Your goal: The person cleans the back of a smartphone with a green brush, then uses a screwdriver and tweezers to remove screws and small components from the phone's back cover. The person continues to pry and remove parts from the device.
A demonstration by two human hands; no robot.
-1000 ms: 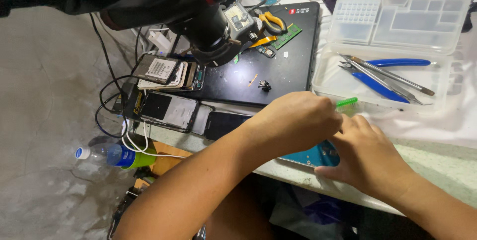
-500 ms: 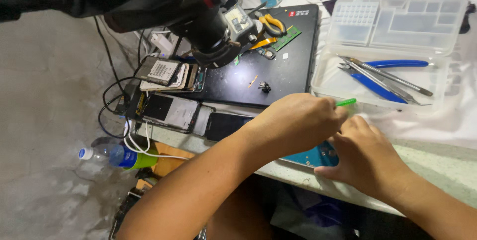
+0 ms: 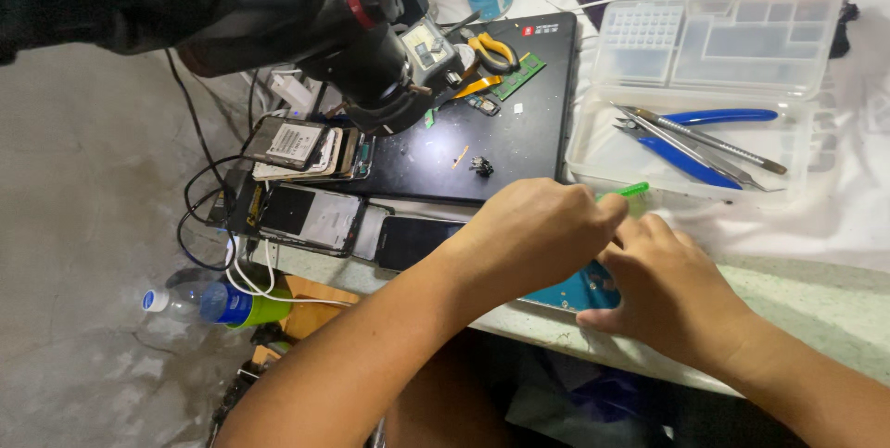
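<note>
My left hand [image 3: 533,235] reaches in from the lower left, its fingers closed around a thin green-tipped tool [image 3: 630,190] that sticks out to the right. Just right of it, my right hand [image 3: 672,295] lies flat with its fingers pressed on a flat teal-blue device [image 3: 570,292] at the near edge of the bench. Most of the device is hidden under both hands. The two hands nearly touch above it.
Behind the hands lies a black laptop [image 3: 519,133] with small parts, a green circuit strip [image 3: 519,75] and yellow-handled cutters [image 3: 491,50]. A clear organiser box [image 3: 603,156] holds blue-handled pliers [image 3: 691,161]. Stacked phones [image 3: 306,147] sit left, beside a black microscope head [image 3: 380,68]. A bottle [image 3: 209,304] lies on the floor.
Both hands stay over the teal-blue device with only slight shifts. The view has tilted a little.
</note>
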